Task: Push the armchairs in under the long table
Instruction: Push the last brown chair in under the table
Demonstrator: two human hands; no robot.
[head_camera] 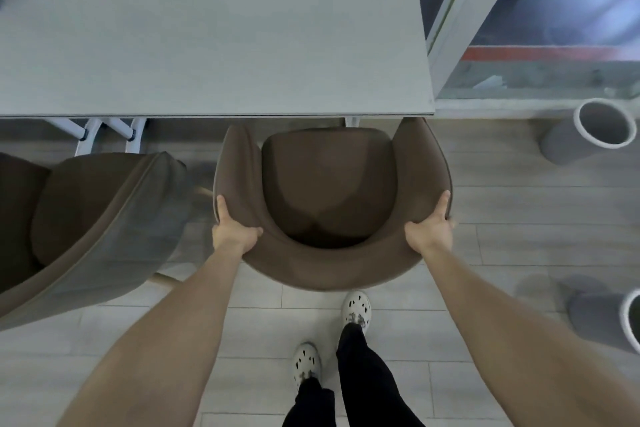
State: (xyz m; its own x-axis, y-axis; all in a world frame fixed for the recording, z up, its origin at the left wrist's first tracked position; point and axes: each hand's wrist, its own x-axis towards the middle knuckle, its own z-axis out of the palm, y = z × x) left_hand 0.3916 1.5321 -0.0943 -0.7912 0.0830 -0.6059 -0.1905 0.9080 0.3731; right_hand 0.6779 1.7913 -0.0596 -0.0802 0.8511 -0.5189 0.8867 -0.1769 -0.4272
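Step in hand: pushing in the brown armchair [329,191] at frame centre. My left hand [233,230] is clamped on the left curve of its backrest, thumb over the top edge, fingers down the outer side. My right hand [431,227] holds the right curve the same way. Both grips are closed around the padded rim, arms nearly straight.

Position: the tips of the armrests sit at the near edge of the long table [214,45], which spans the upper half of the frame. The seat cushion is wholly in the open, so I judge the push barely begun. The right armrest lines up close to the table's right corner.

Next move, my estimate: an even forward shove with both hands, square to the edge. Whether the armrests clear the underside I cannot tell from here; a white table leg [351,121] shows just past the seat front.

A second armchair [104,218] at lower left stands turned at an angle, clear of the table, not yet pushed in.

Materials: the chair is a rounded tub shell in matte, suede-like brown fabric with a piped seam. The tabletop is flat, pale grey, faintly grained. The floor is light plank.
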